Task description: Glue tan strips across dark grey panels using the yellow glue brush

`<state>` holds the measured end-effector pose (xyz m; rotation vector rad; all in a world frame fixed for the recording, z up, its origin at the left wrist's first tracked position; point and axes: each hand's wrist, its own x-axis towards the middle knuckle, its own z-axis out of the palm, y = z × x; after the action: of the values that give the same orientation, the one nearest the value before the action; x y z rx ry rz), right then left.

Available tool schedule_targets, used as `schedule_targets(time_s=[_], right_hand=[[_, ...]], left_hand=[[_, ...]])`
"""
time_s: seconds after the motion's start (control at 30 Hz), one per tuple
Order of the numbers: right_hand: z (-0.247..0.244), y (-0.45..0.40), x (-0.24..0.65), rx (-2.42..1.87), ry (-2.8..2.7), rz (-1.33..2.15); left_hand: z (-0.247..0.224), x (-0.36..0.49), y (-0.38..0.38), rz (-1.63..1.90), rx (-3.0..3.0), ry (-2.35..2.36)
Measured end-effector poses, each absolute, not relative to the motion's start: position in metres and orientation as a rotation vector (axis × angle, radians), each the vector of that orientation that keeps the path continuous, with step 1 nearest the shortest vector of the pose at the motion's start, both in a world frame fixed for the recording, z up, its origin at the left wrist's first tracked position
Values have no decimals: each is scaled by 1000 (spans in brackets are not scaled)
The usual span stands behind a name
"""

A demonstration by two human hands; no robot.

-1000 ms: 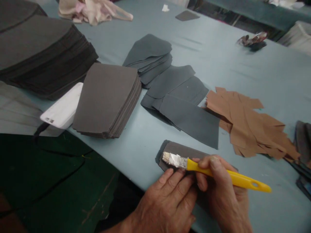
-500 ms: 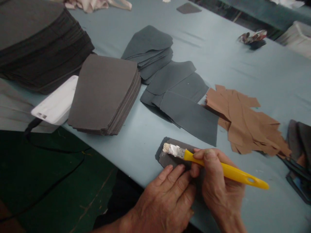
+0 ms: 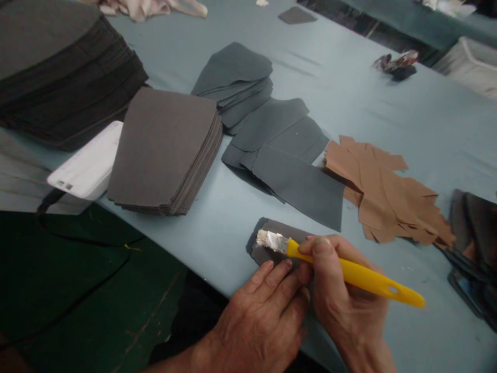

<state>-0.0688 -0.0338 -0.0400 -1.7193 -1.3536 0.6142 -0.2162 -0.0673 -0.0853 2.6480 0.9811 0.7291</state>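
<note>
My right hand is shut on a yellow-handled flat brush, gripping it near the silver ferrule. The pale bristles lie on a dark grey cut sheet piece at the table's near edge. My left hand sits just below the brush, its fingers pressed flat on that piece. The hands hide the lower part of the piece. Its surface shows a darker, possibly wet patch near the bristles, though I cannot tell what it is.
Stacks of dark grey cut pieces and a tall pile lie at left, beside a white box. Loose grey pieces and tan pieces lie on the pale blue table.
The whole view has shifted slightly, and the brush now sits a little higher and further left. The bristles remain on the grey piece, and both hands keep their hold.
</note>
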Motion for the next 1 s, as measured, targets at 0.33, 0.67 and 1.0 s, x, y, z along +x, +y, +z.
schedule_targets(time_s=[0.33, 0.67, 1.0], right_hand=[[-32, -38, -60, -1643, -1348, 690], [-19, -41, -38, -1565, -1746, 883], [-22, -36, -41, -1505, -1678, 834]], left_hand=[[-82, -215, -66, 767, 2594, 1042], [-83, -214, -68, 795, 2578, 1013], [-83, -213, -70, 781, 2511, 1048]])
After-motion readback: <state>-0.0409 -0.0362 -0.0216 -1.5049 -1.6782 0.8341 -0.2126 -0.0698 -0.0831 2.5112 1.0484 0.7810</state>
